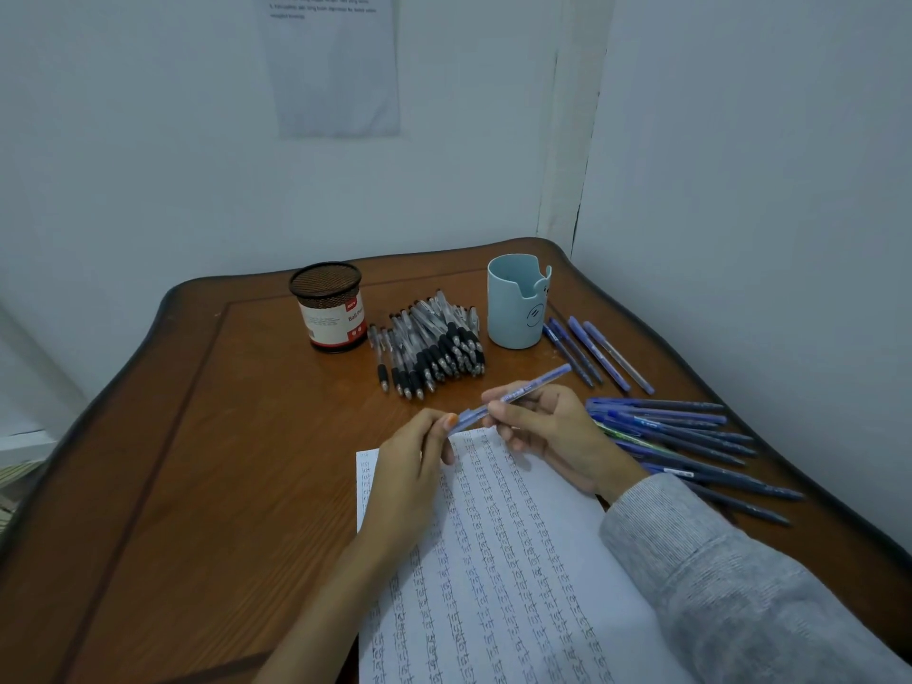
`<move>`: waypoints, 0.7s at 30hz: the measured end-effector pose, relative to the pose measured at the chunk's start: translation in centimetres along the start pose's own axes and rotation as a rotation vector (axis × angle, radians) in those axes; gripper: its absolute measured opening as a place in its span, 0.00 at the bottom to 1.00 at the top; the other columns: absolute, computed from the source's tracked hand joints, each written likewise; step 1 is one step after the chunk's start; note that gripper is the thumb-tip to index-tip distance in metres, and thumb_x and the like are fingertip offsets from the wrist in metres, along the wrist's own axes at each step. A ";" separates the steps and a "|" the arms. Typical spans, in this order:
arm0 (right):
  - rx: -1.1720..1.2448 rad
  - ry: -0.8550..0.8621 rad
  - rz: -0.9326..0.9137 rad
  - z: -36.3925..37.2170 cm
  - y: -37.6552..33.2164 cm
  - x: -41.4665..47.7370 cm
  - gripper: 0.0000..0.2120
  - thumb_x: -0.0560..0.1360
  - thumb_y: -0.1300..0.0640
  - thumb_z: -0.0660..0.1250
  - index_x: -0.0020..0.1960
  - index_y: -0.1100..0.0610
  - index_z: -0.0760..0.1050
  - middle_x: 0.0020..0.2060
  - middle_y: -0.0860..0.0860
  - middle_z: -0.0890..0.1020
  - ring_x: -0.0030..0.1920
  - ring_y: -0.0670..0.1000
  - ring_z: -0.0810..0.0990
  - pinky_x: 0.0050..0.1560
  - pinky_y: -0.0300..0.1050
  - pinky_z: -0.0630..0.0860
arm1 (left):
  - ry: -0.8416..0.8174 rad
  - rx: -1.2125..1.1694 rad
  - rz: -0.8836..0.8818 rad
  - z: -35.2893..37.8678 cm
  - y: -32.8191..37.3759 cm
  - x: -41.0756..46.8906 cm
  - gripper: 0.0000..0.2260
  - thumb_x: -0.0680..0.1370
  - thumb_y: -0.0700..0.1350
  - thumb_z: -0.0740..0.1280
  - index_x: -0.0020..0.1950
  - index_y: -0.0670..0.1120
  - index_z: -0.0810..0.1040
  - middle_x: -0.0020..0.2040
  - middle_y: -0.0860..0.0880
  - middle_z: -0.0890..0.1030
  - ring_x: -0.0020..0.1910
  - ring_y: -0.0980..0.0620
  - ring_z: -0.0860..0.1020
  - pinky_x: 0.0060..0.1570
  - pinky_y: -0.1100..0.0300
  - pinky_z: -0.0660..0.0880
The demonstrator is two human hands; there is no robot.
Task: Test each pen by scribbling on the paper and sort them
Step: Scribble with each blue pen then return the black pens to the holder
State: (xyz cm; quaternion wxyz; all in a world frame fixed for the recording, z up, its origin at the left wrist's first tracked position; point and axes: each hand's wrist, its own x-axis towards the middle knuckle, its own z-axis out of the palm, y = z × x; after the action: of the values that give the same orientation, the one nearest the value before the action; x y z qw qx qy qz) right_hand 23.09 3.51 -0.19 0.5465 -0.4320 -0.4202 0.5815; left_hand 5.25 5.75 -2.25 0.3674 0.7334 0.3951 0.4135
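Observation:
A blue pen [535, 384] is held level above the top edge of the paper [513, 575], which is covered in columns of small written test marks. My right hand [548, 431] grips the pen's barrel, and my left hand [419, 466] pinches its capped end. A pile of black-grip pens [434, 348] lies behind my hands. Several blue pens [681, 436] are fanned out to the right, and a few more blue pens [597, 355] lie beside the cup.
A black mesh pen holder [328, 306] with a red and white label stands at the back of the wooden table [172, 461]. A light blue cup [517, 301] stands right of the pile. White walls close in behind and to the right; a sheet [335, 66] hangs on the back wall.

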 end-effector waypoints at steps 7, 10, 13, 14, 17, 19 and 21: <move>-0.281 0.066 -0.075 0.3 0.1 -0.3 0.12 0.64 0.58 0.75 0.47 0.60 0.83 0.32 0.54 0.83 0.31 0.47 0.77 0.36 0.36 0.77 | -0.011 -0.034 -0.012 0.2 -0.3 -0.3 0.12 0.83 0.41 0.57 0.47 0.55 0.76 0.32 0.55 0.73 0.30 0.62 0.70 0.32 0.69 0.65; -0.328 0.054 -0.079 0.3 0.1 -0.3 0.13 0.65 0.58 0.76 0.48 0.60 0.83 0.37 0.59 0.84 0.34 0.49 0.79 0.38 0.37 0.78 | -0.025 -0.048 -0.007 0.1 -0.3 -0.4 0.14 0.82 0.39 0.57 0.46 0.55 0.77 0.32 0.55 0.73 0.32 0.62 0.71 0.35 0.69 0.66; -0.372 0.046 -0.073 0.3 0.1 -0.5 0.11 0.67 0.59 0.75 0.48 0.60 0.83 0.41 0.62 0.84 0.35 0.50 0.79 0.38 0.38 0.79 | -0.039 -0.056 -0.017 0.1 -0.1 -0.6 0.15 0.82 0.38 0.57 0.46 0.55 0.77 0.32 0.55 0.73 0.32 0.63 0.71 0.36 0.69 0.66; -0.370 0.046 -0.074 0.3 0.1 -0.6 0.11 0.67 0.59 0.75 0.48 0.60 0.83 0.41 0.63 0.84 0.35 0.50 0.79 0.38 0.38 0.79 | -0.041 -0.053 -0.015 0.1 -0.1 -0.6 0.15 0.82 0.38 0.57 0.46 0.55 0.77 0.32 0.55 0.73 0.31 0.63 0.71 0.35 0.69 0.66; -0.351 0.048 -0.067 0.6 -0.3 -0.7 0.13 0.65 0.58 0.76 0.48 0.60 0.83 0.39 0.60 0.84 0.33 0.49 0.79 0.37 0.39 0.79 | -0.031 -0.048 0.006 0.0 -0.2 -0.4 0.15 0.82 0.39 0.57 0.47 0.56 0.77 0.32 0.55 0.74 0.31 0.62 0.71 0.34 0.69 0.65; -0.363 0.044 -0.059 0.5 -1.0 -0.7 0.13 0.64 0.57 0.75 0.48 0.58 0.83 0.39 0.57 0.85 0.33 0.49 0.79 0.36 0.39 0.78 | -0.026 -0.050 0.015 0.1 -0.1 -0.4 0.13 0.82 0.40 0.58 0.48 0.56 0.78 0.32 0.57 0.75 0.31 0.61 0.71 0.33 0.69 0.65; -0.343 0.039 -0.063 0.1 -2.0 -0.9 0.10 0.67 0.59 0.73 0.48 0.57 0.83 0.38 0.53 0.85 0.34 0.48 0.79 0.37 0.37 0.78 | -0.017 -0.057 0.028 0.0 0.2 -0.4 0.12 0.82 0.41 0.58 0.48 0.55 0.78 0.34 0.57 0.76 0.32 0.61 0.71 0.33 0.68 0.65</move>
State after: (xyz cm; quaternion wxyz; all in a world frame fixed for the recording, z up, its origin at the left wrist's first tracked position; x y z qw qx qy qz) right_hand 23.58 2.70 1.81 0.4908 -0.5166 -0.5160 0.4754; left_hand 5.19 5.32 -2.21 0.3857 0.7316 0.3697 0.4234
